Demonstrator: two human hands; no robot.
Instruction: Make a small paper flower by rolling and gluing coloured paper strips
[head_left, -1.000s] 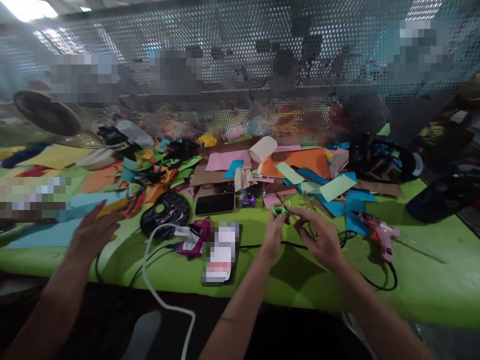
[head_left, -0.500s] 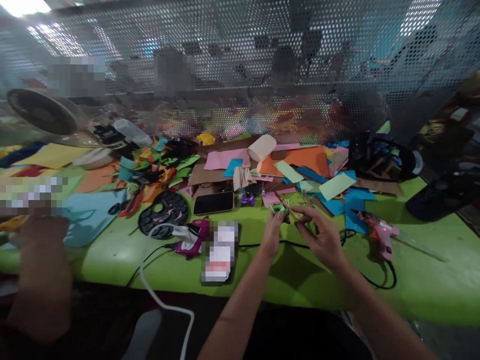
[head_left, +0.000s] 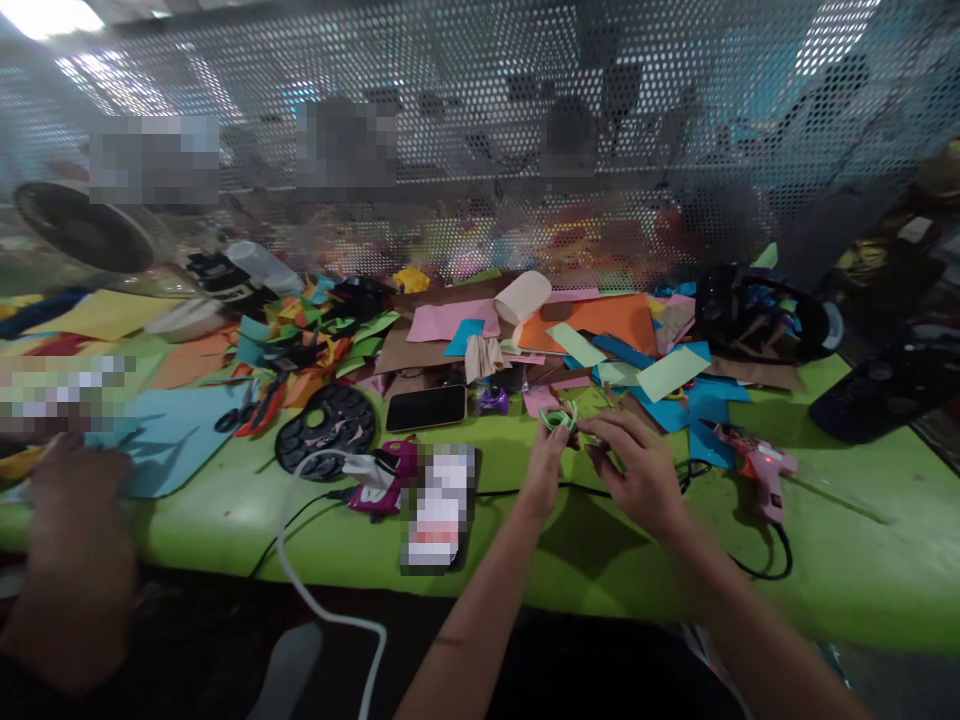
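My left hand pinches a small green paper piece just above the green table. My right hand is close beside it on the right, fingers curled toward the same green piece and touching it. Both hands hover over a black cable that crosses the table. A pink glue gun lies to the right of my right hand.
Another person's hand rests at the left edge by a blue sheet. Coloured paper scraps, a black round disc, a dark phone, a white cable and a perforated screen behind.
The other person's hand drew back from the blue sheet toward the left edge. My two hands stayed in place, the right fingers closing in on the green piece.
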